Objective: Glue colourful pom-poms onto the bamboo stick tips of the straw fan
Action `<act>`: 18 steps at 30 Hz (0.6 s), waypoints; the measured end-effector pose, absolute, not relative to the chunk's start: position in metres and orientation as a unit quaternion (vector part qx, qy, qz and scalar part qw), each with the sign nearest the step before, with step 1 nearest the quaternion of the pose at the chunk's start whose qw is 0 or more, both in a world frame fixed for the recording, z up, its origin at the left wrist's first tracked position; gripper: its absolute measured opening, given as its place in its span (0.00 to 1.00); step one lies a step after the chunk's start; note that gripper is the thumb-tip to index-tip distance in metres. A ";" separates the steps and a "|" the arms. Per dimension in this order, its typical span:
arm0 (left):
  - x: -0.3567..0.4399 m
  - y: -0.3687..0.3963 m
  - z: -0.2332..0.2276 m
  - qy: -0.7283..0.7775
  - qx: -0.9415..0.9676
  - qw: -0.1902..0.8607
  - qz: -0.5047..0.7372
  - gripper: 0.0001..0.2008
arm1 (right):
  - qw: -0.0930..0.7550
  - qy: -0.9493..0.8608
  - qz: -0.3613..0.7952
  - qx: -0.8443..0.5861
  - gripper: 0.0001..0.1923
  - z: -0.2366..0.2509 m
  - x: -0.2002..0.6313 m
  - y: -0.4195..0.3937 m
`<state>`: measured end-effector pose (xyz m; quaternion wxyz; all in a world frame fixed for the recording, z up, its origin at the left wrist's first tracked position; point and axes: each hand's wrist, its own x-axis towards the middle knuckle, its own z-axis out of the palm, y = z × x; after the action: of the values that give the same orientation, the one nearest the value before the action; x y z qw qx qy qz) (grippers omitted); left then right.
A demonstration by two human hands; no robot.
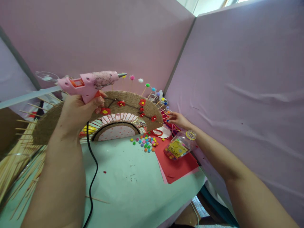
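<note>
My left hand [87, 106] is wrapped round the handle of a pink hot glue gun [95, 80], its metal nozzle pointing right and a clear glue stick [28, 97] sticking out behind. Beyond it stands a fan-shaped craft [133, 98] wound with brown twine and decorated with red flowers. Thin sticks radiate from its rim, several tipped with coloured pom-poms [147, 85] on the right side; those at left are bare. At the rim's lower right end, my right hand [178, 119] has its fingers closed at a small pom-pom [168, 120] by a stick tip.
Loose pom-poms [147, 142] lie on the pale green tabletop [118, 183]. A clear jar [180, 145] of pom-poms lies tilted on red paper [182, 167]. Bundled thin sticks [14, 164] are at left. The black cord [93, 158] hangs below the glue gun. Pink panels [237, 79] enclose the table.
</note>
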<state>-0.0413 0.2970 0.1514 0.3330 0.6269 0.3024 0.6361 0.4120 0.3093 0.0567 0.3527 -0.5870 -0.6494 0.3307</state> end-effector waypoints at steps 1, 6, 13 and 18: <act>-0.041 0.297 0.151 0.304 0.625 0.333 0.637 0.03 | 0.355 -0.646 0.334 -0.587 0.25 0.057 0.412 0.308; -0.042 0.299 0.150 0.305 0.630 0.322 0.637 0.02 | 0.372 -0.626 0.325 -0.604 0.23 0.055 0.408 0.303; -0.041 0.296 0.151 0.318 0.620 0.340 0.632 0.03 | 0.405 -0.609 0.341 -0.590 0.23 0.054 0.403 0.304; -0.042 0.297 0.150 0.318 0.619 0.338 0.633 0.03 | 0.401 -0.605 0.355 -0.590 0.20 0.051 0.402 0.304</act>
<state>-0.0420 0.2970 0.1503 0.3382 0.6195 0.3182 0.6330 0.4017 0.3040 0.0510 0.4006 -0.5901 -0.6047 0.3545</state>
